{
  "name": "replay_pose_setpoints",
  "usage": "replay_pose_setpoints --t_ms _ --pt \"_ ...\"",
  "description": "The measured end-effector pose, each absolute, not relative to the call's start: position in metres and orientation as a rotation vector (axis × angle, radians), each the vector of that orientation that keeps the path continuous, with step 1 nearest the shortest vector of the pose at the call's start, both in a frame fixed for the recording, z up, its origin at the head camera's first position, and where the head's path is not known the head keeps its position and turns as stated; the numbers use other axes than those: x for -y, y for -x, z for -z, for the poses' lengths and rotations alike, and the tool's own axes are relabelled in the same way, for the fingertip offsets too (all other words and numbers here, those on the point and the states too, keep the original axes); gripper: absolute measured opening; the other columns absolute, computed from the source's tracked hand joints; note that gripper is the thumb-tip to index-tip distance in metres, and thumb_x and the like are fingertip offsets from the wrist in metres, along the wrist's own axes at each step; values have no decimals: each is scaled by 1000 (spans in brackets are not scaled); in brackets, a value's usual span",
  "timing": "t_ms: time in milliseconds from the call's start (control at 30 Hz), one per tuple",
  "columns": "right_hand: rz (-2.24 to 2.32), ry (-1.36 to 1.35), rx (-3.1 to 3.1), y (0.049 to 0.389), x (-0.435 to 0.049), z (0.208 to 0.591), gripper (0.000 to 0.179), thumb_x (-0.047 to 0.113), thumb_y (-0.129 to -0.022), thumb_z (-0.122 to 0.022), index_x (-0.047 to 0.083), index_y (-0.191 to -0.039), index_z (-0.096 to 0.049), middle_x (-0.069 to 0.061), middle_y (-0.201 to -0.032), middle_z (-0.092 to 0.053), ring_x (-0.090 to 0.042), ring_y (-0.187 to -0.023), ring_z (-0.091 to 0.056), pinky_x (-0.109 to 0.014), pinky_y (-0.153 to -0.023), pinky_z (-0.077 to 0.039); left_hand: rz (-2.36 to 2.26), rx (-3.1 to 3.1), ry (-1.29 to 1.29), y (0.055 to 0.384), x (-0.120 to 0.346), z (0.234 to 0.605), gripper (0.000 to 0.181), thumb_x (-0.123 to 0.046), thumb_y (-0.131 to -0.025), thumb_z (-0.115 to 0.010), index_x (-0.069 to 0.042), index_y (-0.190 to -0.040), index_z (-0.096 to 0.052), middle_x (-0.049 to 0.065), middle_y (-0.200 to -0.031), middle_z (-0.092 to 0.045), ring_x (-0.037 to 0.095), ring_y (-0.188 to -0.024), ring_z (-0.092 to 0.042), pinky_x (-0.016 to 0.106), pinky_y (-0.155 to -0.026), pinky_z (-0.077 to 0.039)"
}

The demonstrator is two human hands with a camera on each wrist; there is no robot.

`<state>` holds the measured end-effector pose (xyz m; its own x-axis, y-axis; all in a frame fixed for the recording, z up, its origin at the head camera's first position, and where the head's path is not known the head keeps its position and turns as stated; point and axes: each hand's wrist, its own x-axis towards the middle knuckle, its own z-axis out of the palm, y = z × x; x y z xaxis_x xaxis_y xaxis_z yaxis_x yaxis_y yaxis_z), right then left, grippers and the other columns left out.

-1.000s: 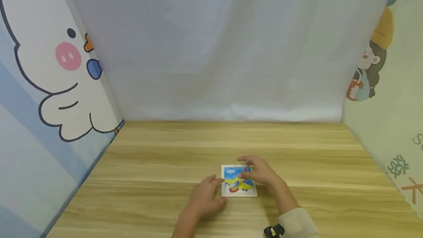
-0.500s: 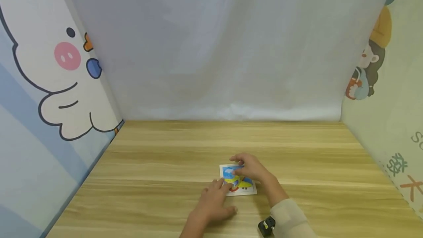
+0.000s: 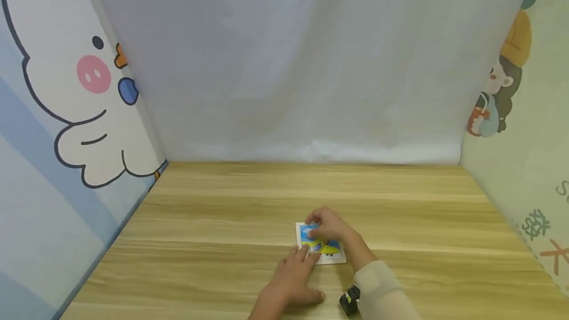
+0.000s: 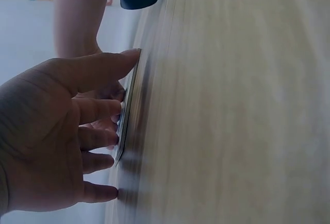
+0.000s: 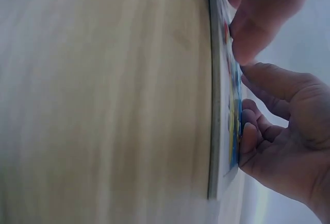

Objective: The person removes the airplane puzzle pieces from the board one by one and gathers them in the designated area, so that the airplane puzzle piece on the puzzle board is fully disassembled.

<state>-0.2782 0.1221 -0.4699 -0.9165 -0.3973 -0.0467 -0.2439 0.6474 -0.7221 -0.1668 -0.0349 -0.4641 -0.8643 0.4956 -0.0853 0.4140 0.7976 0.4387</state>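
A small square picture board (image 3: 335, 257) with a white border lies flat on the table, printed with a yellow airplane on blue sky. My left hand (image 3: 291, 278) rests its nearly straight fingertips on the lower left of the picture, thumb spread toward me. In the left wrist view the left hand (image 4: 46, 136) reaches the board's thin edge (image 4: 129, 95). Over the upper part is my right hand (image 3: 329, 223), fingers bent and thumb on the picture near the cloud. The right wrist view shows the right hand (image 5: 294, 136) with its outer fingers curled; whether it pinches something is hidden.
The wood-grain table (image 3: 213, 211) extends around the board. A pale curtain (image 3: 284, 63) hangs behind it, and printed panels stand on the left (image 3: 40, 162) and right (image 3: 533, 162). A black wrist camera (image 3: 349, 300) sits at the right sleeve.
My left hand has moved right, from beside the board onto its lower left. My right hand has shifted left across the top, its fingers more bent. The board stays nearly in place.
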Motion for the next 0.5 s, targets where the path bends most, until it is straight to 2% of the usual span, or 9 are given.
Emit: replay_pose_setpoints --t_ms 267,500 --pt "1118 434 -2659 279 -115 472 23 6 -73 -78 10 -92 -67 -6 -94 -60 -23 -87 -55 -39 -76 -48 -502 -2803 -733 168 34 466 81 -47 -68 -76 -16 -137 -47 12 -145 -34 36 -131 -29 56 -96 -33" --pt "1189 381 -2622 278 -111 472 21 2 -73 -76 9 -89 -66 -7 -89 -57 -22 -79 -53 -32 -63 -49 -449 -2820 -751 167 33 463 84 -49 -64 -78 -21 -137 -47 13 -144 -33 38 -130 -30 56 -96 -33"
